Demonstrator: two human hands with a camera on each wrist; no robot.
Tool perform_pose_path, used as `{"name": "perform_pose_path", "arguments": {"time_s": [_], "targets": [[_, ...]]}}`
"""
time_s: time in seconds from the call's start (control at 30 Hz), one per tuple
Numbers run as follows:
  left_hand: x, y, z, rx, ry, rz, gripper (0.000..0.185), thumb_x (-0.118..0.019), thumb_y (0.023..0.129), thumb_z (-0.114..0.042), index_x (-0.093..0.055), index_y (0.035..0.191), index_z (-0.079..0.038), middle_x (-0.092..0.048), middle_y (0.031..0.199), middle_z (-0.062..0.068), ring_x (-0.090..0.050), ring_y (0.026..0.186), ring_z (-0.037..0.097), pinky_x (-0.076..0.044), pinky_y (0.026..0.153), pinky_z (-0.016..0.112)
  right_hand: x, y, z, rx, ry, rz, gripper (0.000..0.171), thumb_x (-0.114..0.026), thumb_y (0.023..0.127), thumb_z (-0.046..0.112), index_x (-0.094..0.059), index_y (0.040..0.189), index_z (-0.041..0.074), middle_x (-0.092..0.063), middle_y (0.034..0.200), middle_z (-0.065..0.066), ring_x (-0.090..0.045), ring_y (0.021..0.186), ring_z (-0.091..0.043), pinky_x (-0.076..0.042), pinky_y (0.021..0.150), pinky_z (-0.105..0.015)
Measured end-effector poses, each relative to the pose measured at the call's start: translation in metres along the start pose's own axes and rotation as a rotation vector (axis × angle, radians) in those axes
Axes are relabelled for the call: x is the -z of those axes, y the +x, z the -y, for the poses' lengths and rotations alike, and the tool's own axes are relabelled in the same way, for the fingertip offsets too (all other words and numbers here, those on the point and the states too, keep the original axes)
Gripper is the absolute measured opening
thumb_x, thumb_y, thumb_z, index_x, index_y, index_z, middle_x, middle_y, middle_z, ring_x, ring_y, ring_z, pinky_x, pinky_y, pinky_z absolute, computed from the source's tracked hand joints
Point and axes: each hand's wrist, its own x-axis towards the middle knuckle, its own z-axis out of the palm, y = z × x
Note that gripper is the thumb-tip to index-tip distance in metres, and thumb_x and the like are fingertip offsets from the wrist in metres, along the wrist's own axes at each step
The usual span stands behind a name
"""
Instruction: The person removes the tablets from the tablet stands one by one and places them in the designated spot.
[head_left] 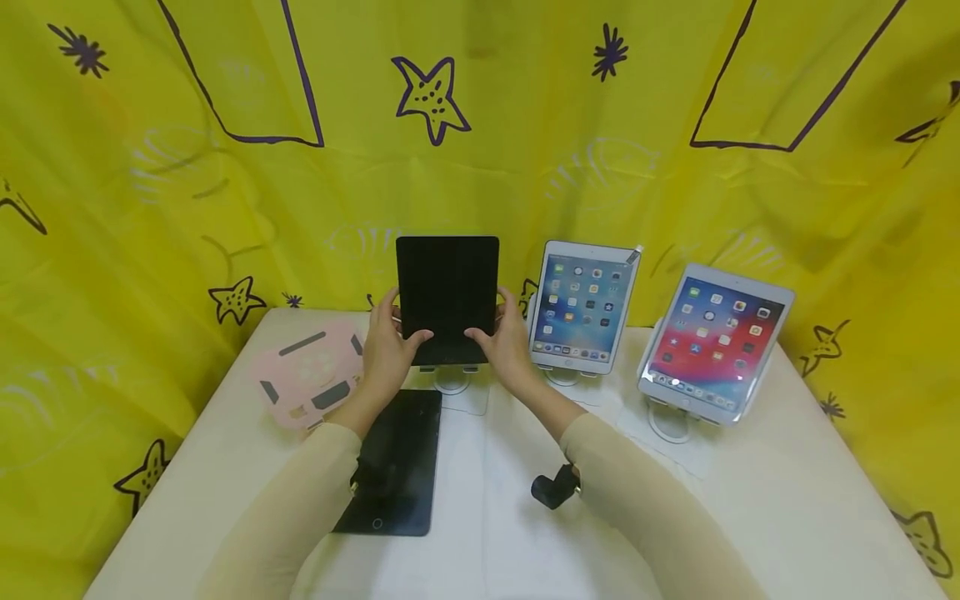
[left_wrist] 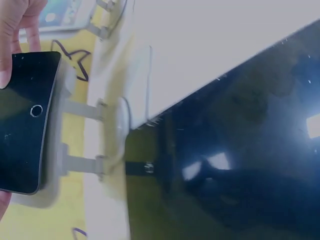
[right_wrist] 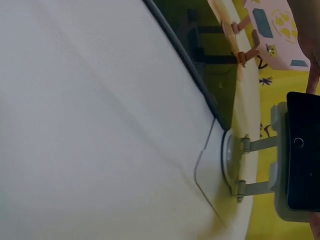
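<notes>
A: Yellow curtain [head_left: 480, 150] w/ purple stars all round, white table [head_left: 750, 517] in front. What's on it?

B: Biggest first: two lit tablets on stands at right, one far right [head_left: 714, 342], one nearer centre [head_left: 582, 307]. Dark tablet lying flat [head_left: 401, 454] under the left forearm. Pink stand [head_left: 309, 375] lying at left. Clear stand [head_left: 452, 379] centre-back.

A: And the hands?

B: Both on the black tablet [head_left: 447, 298], upright on that clear stand, screen off. Left hand [head_left: 387, 346] grips its left edge, thumb across the lower front; right hand [head_left: 508, 342] mirrors it on the right edge. Fingers curled behind, so each pinches the slab.

A: Handling?

B: I'd judge stiff, thin, moderately light, glass front, so fragile and slick. Best hold is as now: both side edges, low down, thumbs on the bezel, not mid-screen. Stand's clips [left_wrist: 82, 162] sit at the bottom edge; prob. needs seating square.

A: Arm pose?

B: Forearms reach fwd, converging; wrists roughly level, palms facing each other. Left wrist view shows a thumb [left_wrist: 6, 55] on the glass.
</notes>
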Motion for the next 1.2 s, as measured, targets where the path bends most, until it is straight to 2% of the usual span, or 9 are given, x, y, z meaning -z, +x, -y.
{"name": "perform_pose_path", "arguments": {"time_s": [0.2, 0.4, 0.63, 0.87, 1.0, 1.2], "targets": [[0.008, 0.0, -0.017, -0.047, 0.017, -0.018, 0.077, -0.078, 0.078, -0.018, -0.034, 0.14, -0.006, -0.048, 0.103, 0.017, -0.052, 0.084, 0.029, -0.047, 0.067, 0.037, 0.016, -0.003, 0.012, -0.024, 0.009, 0.019, 0.074, -0.077, 0.079, 0.017, -0.033, 0.138, 0.012, -0.054, 0.1, -0.014, -0.053, 0.083, -0.025, -0.052, 0.072, -0.033], [0.017, -0.004, -0.027, -0.048, 0.006, 0.019, 0.079, -0.079, 0.076, -0.017, -0.034, 0.14, -0.007, -0.047, 0.103, 0.017, -0.052, 0.083, 0.028, -0.048, 0.068, 0.036, 0.026, -0.01, 0.021, -0.023, 0.014, 0.038, 0.075, -0.077, 0.079, 0.016, -0.032, 0.138, 0.012, -0.054, 0.099, -0.015, -0.055, 0.079, -0.025, -0.052, 0.069, -0.032], [0.03, -0.021, -0.037, -0.068, 0.0, 0.072, 0.083, -0.083, 0.072, -0.016, -0.035, 0.139, -0.005, -0.05, 0.1, 0.016, -0.053, 0.079, 0.027, -0.045, 0.065, 0.034, 0.042, -0.031, 0.029, -0.049, 0.014, 0.074, 0.079, -0.079, 0.076, 0.016, -0.031, 0.138, 0.009, -0.054, 0.096, -0.012, -0.055, 0.074, -0.023, -0.049, 0.064, -0.028], [0.038, -0.039, -0.042, -0.139, -0.023, 0.058, 0.082, -0.083, 0.068, -0.014, -0.039, 0.136, -0.003, -0.052, 0.098, 0.017, -0.055, 0.075, 0.027, -0.046, 0.062, 0.032, 0.055, -0.051, 0.037, -0.027, 0.005, 0.097, 0.08, -0.079, 0.076, 0.016, -0.03, 0.138, 0.006, -0.053, 0.096, -0.012, -0.05, 0.075, -0.02, -0.045, 0.065, -0.025], [0.041, -0.048, -0.043, -0.121, -0.048, 0.084, 0.082, -0.083, 0.069, -0.013, -0.038, 0.138, -0.004, -0.052, 0.099, 0.016, -0.056, 0.076, 0.026, -0.045, 0.06, 0.028, 0.062, -0.06, 0.039, -0.03, 0.015, 0.12, 0.076, -0.078, 0.077, 0.012, -0.032, 0.137, 0.006, -0.053, 0.095, -0.012, -0.052, 0.076, -0.021, -0.046, 0.066, -0.026], [0.042, -0.061, -0.039, -0.076, -0.071, 0.145, 0.081, -0.082, 0.071, -0.011, -0.037, 0.138, -0.003, -0.052, 0.096, 0.014, -0.055, 0.076, 0.023, -0.045, 0.058, 0.024, 0.071, -0.075, 0.036, -0.081, 0.041, 0.193, 0.07, -0.073, 0.081, 0.005, -0.032, 0.137, 0.008, -0.056, 0.099, -0.012, -0.056, 0.08, -0.022, -0.049, 0.065, -0.029]]}}
